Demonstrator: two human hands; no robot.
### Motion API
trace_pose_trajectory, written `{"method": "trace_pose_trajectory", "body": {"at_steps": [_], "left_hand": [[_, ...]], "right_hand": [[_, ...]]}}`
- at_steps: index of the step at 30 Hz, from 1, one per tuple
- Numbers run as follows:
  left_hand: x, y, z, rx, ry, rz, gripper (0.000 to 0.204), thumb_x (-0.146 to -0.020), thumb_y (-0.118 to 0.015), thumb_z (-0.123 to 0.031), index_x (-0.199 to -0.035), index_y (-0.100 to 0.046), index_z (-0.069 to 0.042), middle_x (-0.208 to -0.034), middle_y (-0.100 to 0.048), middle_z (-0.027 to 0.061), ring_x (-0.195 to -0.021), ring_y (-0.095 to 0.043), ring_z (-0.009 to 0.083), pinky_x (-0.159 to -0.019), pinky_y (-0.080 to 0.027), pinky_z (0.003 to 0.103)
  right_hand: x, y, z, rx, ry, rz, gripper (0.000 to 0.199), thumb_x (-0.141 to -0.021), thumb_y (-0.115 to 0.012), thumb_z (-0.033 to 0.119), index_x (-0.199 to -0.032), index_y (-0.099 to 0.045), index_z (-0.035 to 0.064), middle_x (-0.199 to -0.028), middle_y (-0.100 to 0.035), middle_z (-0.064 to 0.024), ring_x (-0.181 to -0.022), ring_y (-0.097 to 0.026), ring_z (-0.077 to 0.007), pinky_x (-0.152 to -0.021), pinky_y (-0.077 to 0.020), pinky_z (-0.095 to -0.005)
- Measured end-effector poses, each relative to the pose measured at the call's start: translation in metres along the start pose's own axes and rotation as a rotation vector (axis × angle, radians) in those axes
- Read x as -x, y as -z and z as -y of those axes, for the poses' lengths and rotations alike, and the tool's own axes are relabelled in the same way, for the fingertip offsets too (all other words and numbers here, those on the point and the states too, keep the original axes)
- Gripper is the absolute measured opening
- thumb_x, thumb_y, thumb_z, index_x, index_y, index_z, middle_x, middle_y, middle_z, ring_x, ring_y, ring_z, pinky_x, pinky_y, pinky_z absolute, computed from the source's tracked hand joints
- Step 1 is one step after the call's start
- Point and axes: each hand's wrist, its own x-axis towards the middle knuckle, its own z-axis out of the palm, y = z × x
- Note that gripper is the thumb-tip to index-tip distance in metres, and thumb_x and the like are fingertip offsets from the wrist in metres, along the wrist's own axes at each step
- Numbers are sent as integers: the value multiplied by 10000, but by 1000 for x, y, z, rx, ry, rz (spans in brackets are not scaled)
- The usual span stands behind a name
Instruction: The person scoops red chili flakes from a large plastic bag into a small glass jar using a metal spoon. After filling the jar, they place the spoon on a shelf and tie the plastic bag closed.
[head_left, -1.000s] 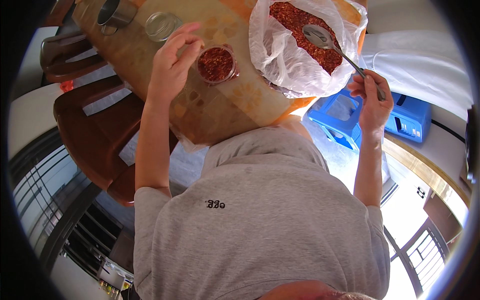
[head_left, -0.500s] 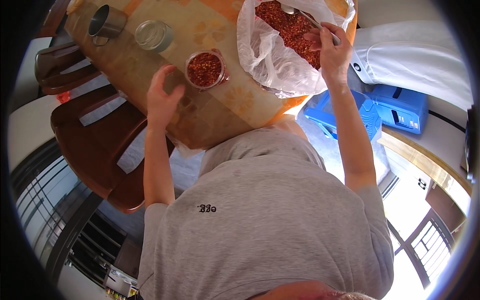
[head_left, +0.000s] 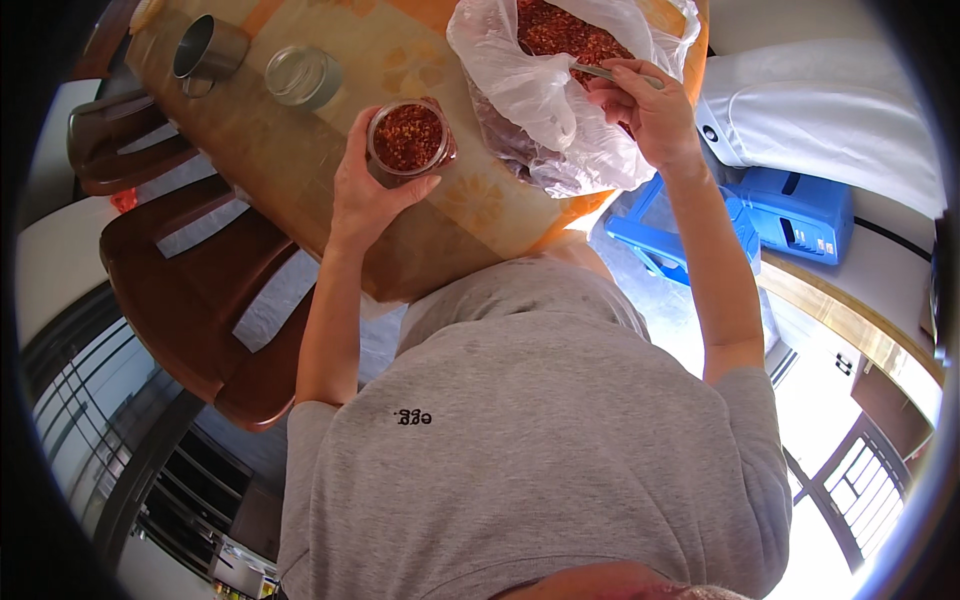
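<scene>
The bowl of the thin metal spoon (head_left: 600, 72) is buried in red chilli flakes, and the top of the clear plastic bag (head_left: 540, 110) holding them is cut off by the frame edge. The right hand (head_left: 650, 110) has its grip closed on the spoon's handle. The left hand (head_left: 365, 190) wraps its grip around a round glass jar of red chilli flakes (head_left: 408, 140), which stands on the orange patterned tabletop (head_left: 300, 150). Beside it stand one empty glass jar (head_left: 300, 75) and one metal cup (head_left: 205, 48). Two brown wooden chairs (head_left: 190, 290) stand at the left.
</scene>
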Motion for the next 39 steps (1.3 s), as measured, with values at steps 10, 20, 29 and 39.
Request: {"method": "trace_pose_trajectory", "body": {"at_steps": [10,20,29,39], "left_hand": [[-6,15,-27,76,-93,-76,793,-593,-807,-38,-1270,-397,2,-1137,-560,83,-1056,-556,172,-914,-448,313],[-55,24,-79,11,-343,-47,712,-615,-812,-143,-1226,-471,-10,-1085,-603,66,-1001,-585,155,-879,-449,294],[-82,-15,-84,-274,-278,93,734,-552,-789,-264,-1193,-504,-46,-1112,-576,107,-1033,-556,237,-896,-430,351],[-94,-27,-84,-182,-164,156,772,-514,-774,-306,-1198,-513,-59,-1147,-561,143,-1089,-517,301,-941,-405,384]], "right_hand": [[40,26,10,-122,73,-205,214,-912,-498,92,-1062,-512,-59,-862,-652,-162,-723,-661,-190,-546,-510,-245],[54,43,17,-218,119,-214,214,-903,-516,90,-1064,-529,-51,-872,-655,-153,-709,-650,-175,-561,-510,-248],[67,47,44,-194,174,-177,226,-904,-497,90,-1073,-526,-58,-877,-653,-161,-698,-642,-170,-558,-501,-252],[81,-6,71,16,297,-104,216,-919,-487,83,-1069,-529,-66,-888,-652,-160,-716,-652,-177,-586,-501,-246]]}}
